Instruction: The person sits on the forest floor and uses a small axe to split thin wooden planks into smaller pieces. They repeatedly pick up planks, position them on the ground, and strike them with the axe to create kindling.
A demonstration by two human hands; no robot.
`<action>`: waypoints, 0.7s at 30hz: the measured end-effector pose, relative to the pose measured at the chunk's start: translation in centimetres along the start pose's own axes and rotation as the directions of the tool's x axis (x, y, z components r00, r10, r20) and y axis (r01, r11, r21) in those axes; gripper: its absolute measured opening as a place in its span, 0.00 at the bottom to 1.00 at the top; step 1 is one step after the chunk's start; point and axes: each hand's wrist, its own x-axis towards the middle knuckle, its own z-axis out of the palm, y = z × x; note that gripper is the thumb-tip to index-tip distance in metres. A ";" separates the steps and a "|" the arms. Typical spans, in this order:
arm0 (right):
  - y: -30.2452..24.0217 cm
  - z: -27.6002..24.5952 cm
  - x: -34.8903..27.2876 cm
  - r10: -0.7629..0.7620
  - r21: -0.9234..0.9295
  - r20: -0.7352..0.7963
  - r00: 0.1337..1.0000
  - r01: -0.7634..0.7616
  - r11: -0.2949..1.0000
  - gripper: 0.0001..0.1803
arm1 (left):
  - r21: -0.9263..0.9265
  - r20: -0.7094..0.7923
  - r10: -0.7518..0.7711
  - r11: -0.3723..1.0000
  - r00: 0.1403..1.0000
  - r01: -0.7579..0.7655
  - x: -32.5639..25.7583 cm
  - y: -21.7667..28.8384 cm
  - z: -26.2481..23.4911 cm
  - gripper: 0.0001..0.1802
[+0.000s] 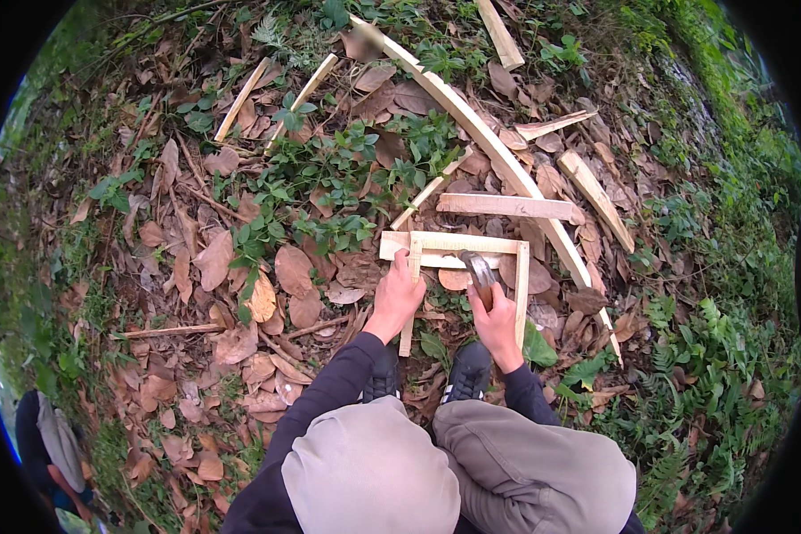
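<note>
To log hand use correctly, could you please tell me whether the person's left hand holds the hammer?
No, the hammer is in the right hand, while the left hand holds a wooden strip.

dark navy long sleeves (316, 392); baggy greyish-beige trousers (374, 472); black laced shoes (469, 369) with white side stripes

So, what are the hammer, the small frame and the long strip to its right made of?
Hammer: the head looks like metal, grey with a slight shine; the brown handle is perhaps wood, though the hand covers much of it.
Frame: apparently bare wood, pale yellow with no paint showing.
Long strip: probably unpainted wood too, similarly pale; the type can't be told.
</note>
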 end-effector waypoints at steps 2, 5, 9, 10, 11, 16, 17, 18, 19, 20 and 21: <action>0.5 -0.2 0.0 -0.013 -0.007 -0.018 1.000 0.013 1.000 0.13 | -0.073 0.028 0.009 0.997 1.000 -0.007 0.6 0.7 -0.3 0.33; 0.6 -0.1 0.8 -0.056 -0.021 -0.034 0.998 0.056 0.998 0.13 | -0.078 0.033 0.041 0.996 0.999 -0.039 1.2 1.0 -0.6 0.34; -0.1 0.4 2.2 -0.095 0.005 -0.073 0.993 0.095 0.995 0.14 | -0.019 0.068 0.005 1.000 0.998 -0.003 1.1 1.4 -0.7 0.33; -0.3 0.7 2.3 -0.109 0.026 -0.089 0.990 0.112 0.993 0.15 | -0.028 0.021 0.033 0.999 0.999 -0.033 0.8 0.9 -0.3 0.32; -0.5 0.8 2.4 -0.099 0.026 -0.071 0.993 0.101 0.994 0.14 | -0.036 -0.026 0.061 0.997 0.998 -0.062 0.6 0.4 0.1 0.32; -0.2 1.1 1.5 -0.108 0.032 -0.080 0.991 0.111 0.993 0.14 | -0.128 -0.054 -0.049 0.991 0.997 0.042 -0.3 0.4 1.1 0.31; -0.1 1.1 1.2 -0.101 0.019 -0.069 0.992 0.103 0.994 0.14 | -0.121 -0.044 -0.061 0.991 0.997 0.055 -0.5 0.2 1.2 0.30; -0.1 1.0 0.9 -0.094 0.006 -0.058 0.994 0.095 0.995 0.14 | -0.114 -0.034 -0.073 0.991 0.997 0.069 -0.7 0.1 1.3 0.30; -0.1 0.8 0.8 -0.090 -0.007 -0.053 0.995 0.090 0.996 0.15 | -0.165 -0.048 -0.049 0.986 0.998 0.040 -0.8 0.5 1.3 0.28; 0.2 0.8 0.7 -0.096 -0.001 -0.066 0.993 0.096 0.995 0.15 | -0.214 -0.063 -0.024 0.977 0.998 0.010 -1.1 0.9 1.3 0.27; 0.7 0.8 0.5 -0.101 0.004 -0.080 0.992 0.102 0.995 0.15 | -0.263 -0.079 0.000 0.965 0.997 -0.021 -1.3 1.3 1.4 0.26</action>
